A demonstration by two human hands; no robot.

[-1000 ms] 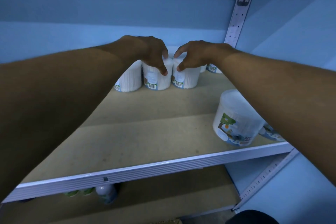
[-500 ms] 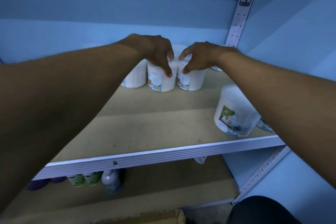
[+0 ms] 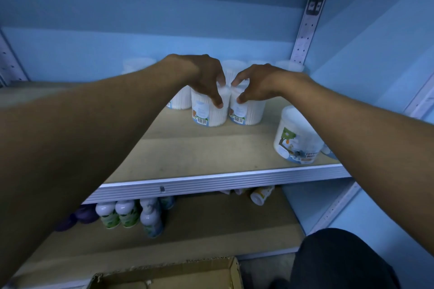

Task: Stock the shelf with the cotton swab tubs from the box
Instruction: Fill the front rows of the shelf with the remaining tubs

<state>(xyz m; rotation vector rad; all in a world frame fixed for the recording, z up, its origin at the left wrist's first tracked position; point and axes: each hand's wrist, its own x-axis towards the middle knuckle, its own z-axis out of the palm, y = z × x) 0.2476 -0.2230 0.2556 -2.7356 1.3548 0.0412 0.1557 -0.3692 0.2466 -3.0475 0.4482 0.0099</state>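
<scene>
Head view, left hand: the left hand is seen in the upper middle of the frame, its fingers curled down over the top and front of the left tub, which is gripped from above.
Head view, right hand: the right hand is set just beside it, fingers curled over the top of the right tub, which is likewise held.
Head view, task's things: both tubs are stood upright on the shelf, touching or almost touching one another, in front of a back row of tubs against the rear wall. A further tub is partly hidden behind the left wrist. A larger labelled tub is stood near the shelf's front edge at the right of the frame.
Head view, box: a corner of the cardboard box is shown at the bottom middle; its contents cannot be told.
Head view, lower shelf: bottles are stood below.
Step in hand: two tubs are judged to be in the course of being set down and squared into a row.
Next move: both grips would have to be let go and more tubs fetched from the box.
</scene>
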